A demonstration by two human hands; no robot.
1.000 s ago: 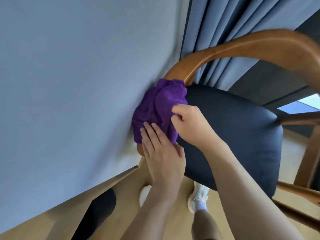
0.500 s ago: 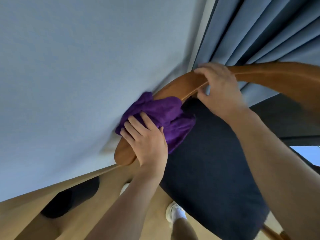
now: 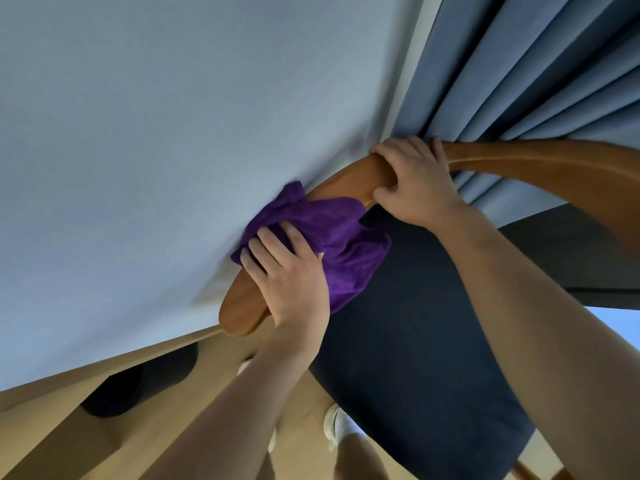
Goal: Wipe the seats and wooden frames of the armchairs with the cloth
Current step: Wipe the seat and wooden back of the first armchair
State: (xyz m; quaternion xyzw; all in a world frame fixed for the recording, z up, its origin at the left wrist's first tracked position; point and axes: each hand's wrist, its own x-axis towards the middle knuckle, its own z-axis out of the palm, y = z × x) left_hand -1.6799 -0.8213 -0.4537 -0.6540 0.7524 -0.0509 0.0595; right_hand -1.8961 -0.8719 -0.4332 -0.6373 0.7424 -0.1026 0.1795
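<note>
Head view: the left hand [image 3: 291, 282] lies on the purple cloth [image 3: 343, 244]. Its fingers [image 3: 266, 251] are nearly straight and close together, pressing the cloth down onto the wooden frame [image 3: 242, 311] of the armchair rather than curling round it. The cloth is bunched under those fingers and just past their tips, draped across the curved armrest. A loose fold hangs off the thumb side onto the dark blue seat [image 3: 415, 358]. Back toward the left wrist, the rounded bare end of the armrest sticks out from under the palm.

The right hand [image 3: 415, 181] grips the same wooden frame further along the curve. Its fingers [image 3: 391, 150] wrap over the top of the rail and the thumb hooks in beneath, so the wood is clasped between them. The upper corner of the cloth lies just beside that thumb; whether the two touch cannot be told. A short stretch of bare wood shows between the two hands, above the cloth.

Beyond the left fingertips the pale blue-grey wall [image 3: 173, 133] stands very close to the armrest. Beyond the right knuckles hang the folds of a blue curtain [image 3: 519, 64], and the frame sweeps on from there past the right forearm. Below both wrists lies the wooden floor [image 3: 173, 434], with a white shoe [image 3: 334, 427] beside the seat's edge and a dark, blurred object [image 3: 114, 396] near the foot of the wall.
</note>
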